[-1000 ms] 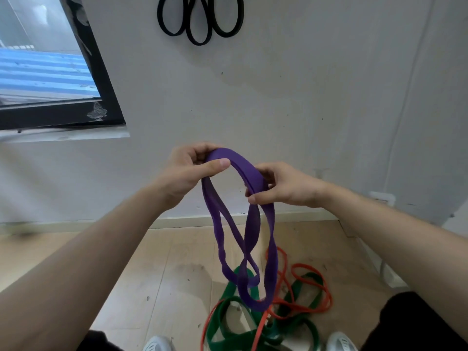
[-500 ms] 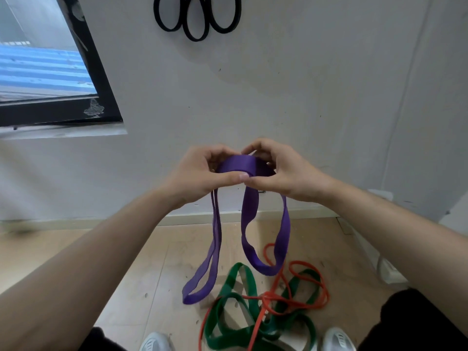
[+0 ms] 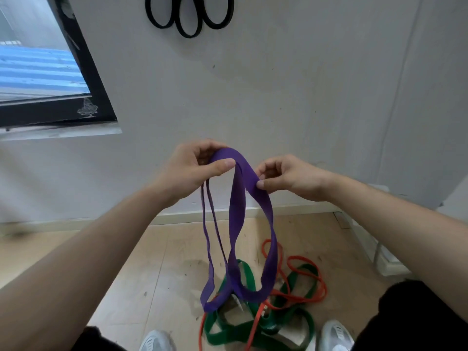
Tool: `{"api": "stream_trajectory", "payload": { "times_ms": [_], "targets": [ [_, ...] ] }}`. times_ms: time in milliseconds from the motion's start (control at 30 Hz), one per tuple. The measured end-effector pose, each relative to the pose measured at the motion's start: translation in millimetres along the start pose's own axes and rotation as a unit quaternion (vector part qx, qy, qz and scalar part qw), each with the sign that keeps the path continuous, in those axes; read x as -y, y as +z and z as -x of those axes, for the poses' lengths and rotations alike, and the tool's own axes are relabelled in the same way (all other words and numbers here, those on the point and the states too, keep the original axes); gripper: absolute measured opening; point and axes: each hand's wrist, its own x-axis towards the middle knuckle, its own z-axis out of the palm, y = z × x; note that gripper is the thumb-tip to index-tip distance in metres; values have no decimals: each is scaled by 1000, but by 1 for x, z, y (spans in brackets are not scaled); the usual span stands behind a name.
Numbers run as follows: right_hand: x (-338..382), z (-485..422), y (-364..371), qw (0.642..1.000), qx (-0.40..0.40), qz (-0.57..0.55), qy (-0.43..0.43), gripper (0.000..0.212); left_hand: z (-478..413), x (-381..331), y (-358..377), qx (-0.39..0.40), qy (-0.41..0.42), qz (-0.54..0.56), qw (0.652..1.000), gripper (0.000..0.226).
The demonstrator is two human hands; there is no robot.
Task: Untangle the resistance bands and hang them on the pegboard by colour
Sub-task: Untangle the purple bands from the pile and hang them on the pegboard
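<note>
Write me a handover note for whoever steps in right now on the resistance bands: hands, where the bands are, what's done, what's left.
Left hand: closed on the top of the purple band, thumb on its front.
Right hand: pinching the same band a little lower on its right side.
The purple band hangs in loops between the hands, clear of the pile but still twisted at the bottom.
Black bands: already hanging on the wall above.
Green bands and orange bands: still tangled together on the floor between the shoes.
Left: straighten and hang the purple, then separate and hang green and orange.
</note>
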Motion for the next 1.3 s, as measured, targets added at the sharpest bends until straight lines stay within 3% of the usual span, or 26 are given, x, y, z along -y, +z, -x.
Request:
{"api": "stream_trajectory", "payload": {
  "times_ms": [100, 233, 333, 500, 733, 933, 1167, 1300],
  "targets": [
    [-1, -3, 2, 996, 16, -83, 6, 21, -1, -1, -3, -8, -16, 37, 999, 26],
    [1, -3, 2, 979, 102, -168, 44, 55, 0, -2, -6, 5, -18, 66, 998, 22],
    [7, 0, 8, 969, 175, -171, 43, 48, 1, -3, -7, 23, -21, 80, 996, 29],
    [13, -2, 14, 962, 194, -186, 40, 42, 2, -1, -11, 29, -22, 94, 995, 35],
    [18, -3, 28, 994, 79, -70, -6, 20, 3, 2, -11, 11, -1, 79, 997, 37],
    [22, -3, 26, 998, -36, 5, -49, 43, 2, 3, -14, -27, -6, 79, 996, 41],
    [37, 5, 17, 986, -121, 64, -92, 41, 6, 2, -12, 69, -30, -43, 996, 44],
    [47, 6, 18, 983, -115, 96, -109, 48, 5, -4, 6, 63, 1, -37, 997, 45]
  ]
}}
